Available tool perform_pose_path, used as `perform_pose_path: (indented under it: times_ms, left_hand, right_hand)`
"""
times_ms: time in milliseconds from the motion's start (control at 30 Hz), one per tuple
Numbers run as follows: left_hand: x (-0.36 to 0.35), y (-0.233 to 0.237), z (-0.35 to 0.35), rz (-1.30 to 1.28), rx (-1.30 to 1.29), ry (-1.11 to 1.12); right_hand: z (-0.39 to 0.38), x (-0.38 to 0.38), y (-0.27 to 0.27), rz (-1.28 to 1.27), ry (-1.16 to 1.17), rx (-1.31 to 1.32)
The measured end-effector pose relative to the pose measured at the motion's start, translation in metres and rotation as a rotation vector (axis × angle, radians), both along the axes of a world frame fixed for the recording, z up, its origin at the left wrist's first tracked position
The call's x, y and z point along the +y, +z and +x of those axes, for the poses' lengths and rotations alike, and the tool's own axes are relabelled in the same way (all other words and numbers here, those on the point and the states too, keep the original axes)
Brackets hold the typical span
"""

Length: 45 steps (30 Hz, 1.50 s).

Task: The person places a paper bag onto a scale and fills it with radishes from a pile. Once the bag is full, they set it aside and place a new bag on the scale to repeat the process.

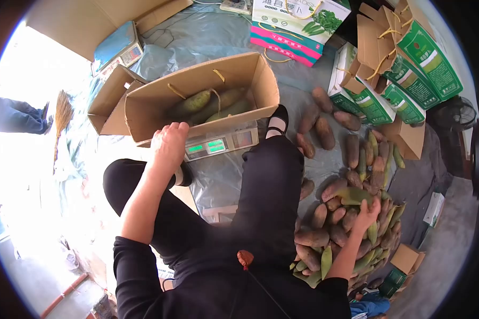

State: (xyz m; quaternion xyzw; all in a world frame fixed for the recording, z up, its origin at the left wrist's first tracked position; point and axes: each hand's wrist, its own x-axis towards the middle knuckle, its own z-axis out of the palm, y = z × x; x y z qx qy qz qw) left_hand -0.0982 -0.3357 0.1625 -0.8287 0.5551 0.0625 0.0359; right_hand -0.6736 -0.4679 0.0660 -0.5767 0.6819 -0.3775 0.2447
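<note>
My left hand (170, 142) is curled over the near rim of a long open cardboard box (197, 81). Several green, cucumber-like vegetables (192, 103) lie inside it, and yellow cords run along its far wall. The box sits on a scale (214, 147) with two green-lit displays. Off to the right, my right hand (368, 213) grips one end of a green cucumber-like vegetable (354, 195). Beneath that hand spreads a pile of brown and green cucumber-like vegetables (311, 236).
Green-and-white cartons (428, 64) stand at the upper right, near a fan (457, 115). White and pink gift boxes (298, 26) are at the back. A broom (64, 111) and another person's legs (18, 114) show at the left. Plastic sheeting (197, 34) covers the floor.
</note>
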Motion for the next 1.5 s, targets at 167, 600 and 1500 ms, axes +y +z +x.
perform_pose_path:
  times_ms: [167, 600, 1500]
  left_hand:
    - [0.005, 0.008, -0.001, 0.005, -0.023, -0.025]
    - [0.002, 0.007, 0.010, -0.033, 0.078, -0.048]
    - [0.001, 0.001, 0.009, -0.100, 0.205, 0.102]
  right_hand:
    - [0.125, -0.048, 0.120, -0.182, 0.154, -0.342]
    - [0.377, -0.071, 0.150, -0.058, 0.716, -0.929]
    - [-0.061, -0.039, -0.128, 0.739, -0.345, 0.477]
